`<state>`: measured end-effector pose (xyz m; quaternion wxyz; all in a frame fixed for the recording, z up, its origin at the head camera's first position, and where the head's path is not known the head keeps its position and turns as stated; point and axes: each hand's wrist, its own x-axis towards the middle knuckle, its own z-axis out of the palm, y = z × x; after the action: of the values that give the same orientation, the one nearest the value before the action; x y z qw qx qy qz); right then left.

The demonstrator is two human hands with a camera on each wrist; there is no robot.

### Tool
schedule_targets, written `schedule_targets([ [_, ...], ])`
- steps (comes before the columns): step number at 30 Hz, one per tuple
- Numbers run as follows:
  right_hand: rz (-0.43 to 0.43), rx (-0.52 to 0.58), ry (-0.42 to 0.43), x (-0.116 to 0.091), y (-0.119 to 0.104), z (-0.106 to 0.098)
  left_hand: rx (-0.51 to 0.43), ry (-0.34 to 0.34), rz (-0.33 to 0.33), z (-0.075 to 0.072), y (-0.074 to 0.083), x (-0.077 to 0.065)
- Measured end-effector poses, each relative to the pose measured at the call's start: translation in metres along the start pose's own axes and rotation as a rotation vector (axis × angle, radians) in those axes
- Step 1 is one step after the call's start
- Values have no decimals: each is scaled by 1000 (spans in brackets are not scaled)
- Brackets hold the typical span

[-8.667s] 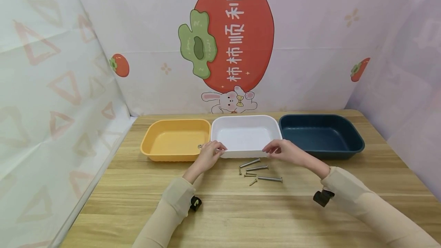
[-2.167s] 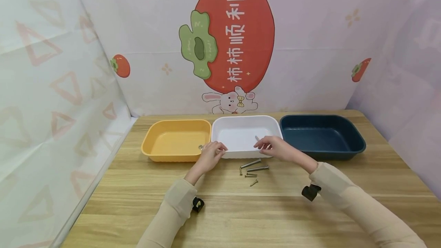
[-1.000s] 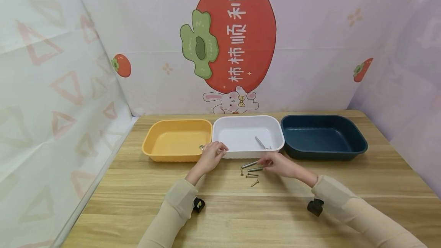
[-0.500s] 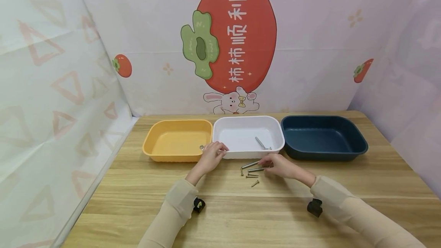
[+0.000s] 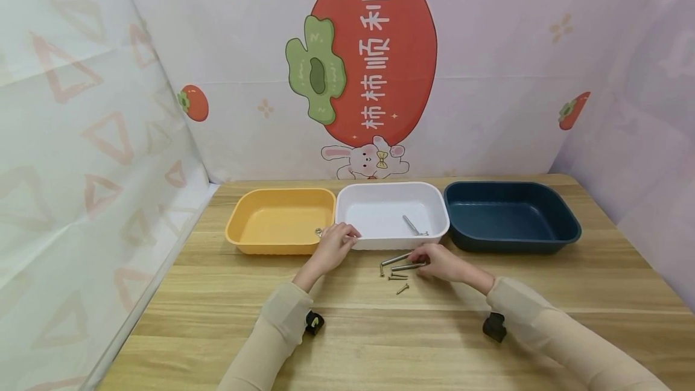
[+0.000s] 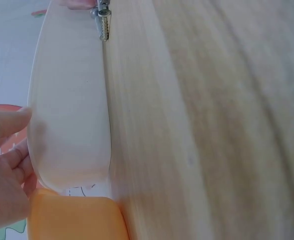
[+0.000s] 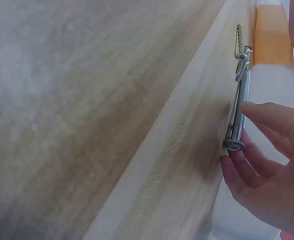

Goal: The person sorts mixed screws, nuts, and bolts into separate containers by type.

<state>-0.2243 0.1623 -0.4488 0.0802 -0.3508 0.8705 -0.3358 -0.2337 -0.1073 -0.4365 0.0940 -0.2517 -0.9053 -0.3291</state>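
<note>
Right hand is down on the wooden desk, fingertips pinching the head end of a long silver metal bolt. A second long bolt lies just beyond it, and two short screws sit a bit nearer the person. Left hand grips the near rim of the white plastic tray, which holds one more bolt. An orange tray sits left of that hand, a dark blue tray beyond the right.

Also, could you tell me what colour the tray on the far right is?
The right-hand tray is dark blue, clearest in the head view.
</note>
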Motion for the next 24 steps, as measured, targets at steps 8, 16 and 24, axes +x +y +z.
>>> schedule_targets([
  [8, -16, -22, 34, -1, 0, 3, -6, 4, 6, -1, 0, 0],
  [16, -14, -36, 28, 0, 1, 3, 0, 10, 16, 0, 0, 0],
  [24, -21, -29, 15, 1, 2, 3, -9, 7, 9, 0, 0, 0],
])
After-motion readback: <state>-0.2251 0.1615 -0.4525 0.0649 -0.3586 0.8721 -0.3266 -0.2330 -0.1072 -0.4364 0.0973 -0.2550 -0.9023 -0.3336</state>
